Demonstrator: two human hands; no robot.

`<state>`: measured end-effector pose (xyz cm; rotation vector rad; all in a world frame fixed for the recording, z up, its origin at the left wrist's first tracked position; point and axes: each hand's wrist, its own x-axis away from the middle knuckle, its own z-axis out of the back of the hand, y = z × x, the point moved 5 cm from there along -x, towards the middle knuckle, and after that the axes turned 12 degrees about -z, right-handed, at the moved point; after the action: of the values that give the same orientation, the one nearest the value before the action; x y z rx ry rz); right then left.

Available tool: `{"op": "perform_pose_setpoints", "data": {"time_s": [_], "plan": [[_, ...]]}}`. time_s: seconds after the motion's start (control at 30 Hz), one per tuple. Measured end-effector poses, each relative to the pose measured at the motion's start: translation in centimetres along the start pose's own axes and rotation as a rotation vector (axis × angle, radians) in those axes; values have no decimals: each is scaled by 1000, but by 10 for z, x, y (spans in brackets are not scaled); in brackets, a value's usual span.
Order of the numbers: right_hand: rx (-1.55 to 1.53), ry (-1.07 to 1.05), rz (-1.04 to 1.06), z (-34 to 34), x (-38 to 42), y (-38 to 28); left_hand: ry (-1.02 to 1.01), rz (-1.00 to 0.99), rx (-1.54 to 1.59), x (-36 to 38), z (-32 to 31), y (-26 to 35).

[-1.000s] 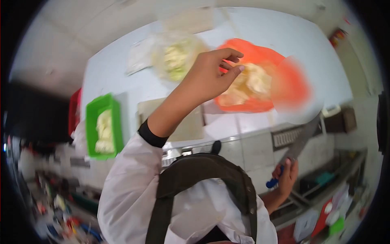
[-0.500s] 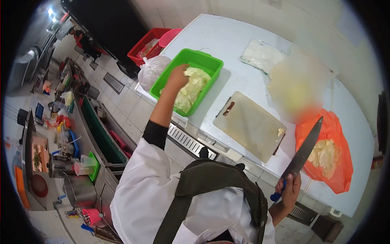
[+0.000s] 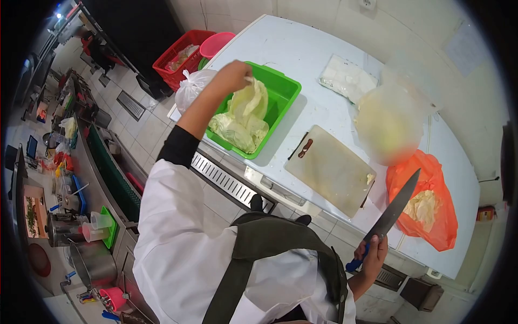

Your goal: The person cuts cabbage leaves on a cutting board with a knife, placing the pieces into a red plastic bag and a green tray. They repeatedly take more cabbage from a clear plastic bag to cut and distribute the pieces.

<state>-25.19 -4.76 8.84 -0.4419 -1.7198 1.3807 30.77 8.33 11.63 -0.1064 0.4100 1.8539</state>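
Over the far left corner of the green tub, my left hand is closed on a pale cabbage leaf, which it lifts by one end. More cabbage leaves lie in the tub beneath it. At the right, my right hand grips the blue handle of a large knife, its blade pointing up and away over the table's front edge. Between the two lies a whitish cutting board with a small cabbage scrap on its right end. Beyond the blade, an orange bag holds pale leaves.
A clear plastic bag, blurred, with pale contents stands behind the orange bag. A flat white packet lies at the back of the white table. Left of the tub are a white bag, a red basket and a pink bowl.
My left hand has risen from inside the tub toward its far left corner, lifting a leaf. The knife remains in my right hand. The view has shifted slightly.
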Motion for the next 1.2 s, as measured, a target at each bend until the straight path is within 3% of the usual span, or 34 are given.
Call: {"op": "perform_pose_setpoints", "data": {"time_s": [0.13,0.27,0.4,0.57,0.7,0.8,0.9,0.93,1.03,1.13,1.2], "plan": [[-39,37,-2,6,2,0,-12,-116,-20,-20,63,46],[-71,16,23,12,2,2,-117,85,467,-44,57,83],[-71,41,-47,25,5,5,-108,200,775,-44,-5,155],[-122,27,-185,30,3,17,-118,601,1164,12,-175,238],[-148,-9,-238,28,3,26,-390,627,1325,63,-187,292],[-128,-41,-249,24,1,27,-339,186,779,51,-152,288],[-85,-61,-261,17,-2,27,7,-418,476,29,-118,310],[-70,-57,-270,13,-4,26,-127,-449,359,25,-124,315],[-16,-80,-238,5,-7,32,-108,-484,76,9,-170,295],[20,-88,-214,1,-6,39,-374,-538,182,-2,-177,285],[12,-66,-259,-2,-3,43,-309,-482,277,2,-167,287]]}}
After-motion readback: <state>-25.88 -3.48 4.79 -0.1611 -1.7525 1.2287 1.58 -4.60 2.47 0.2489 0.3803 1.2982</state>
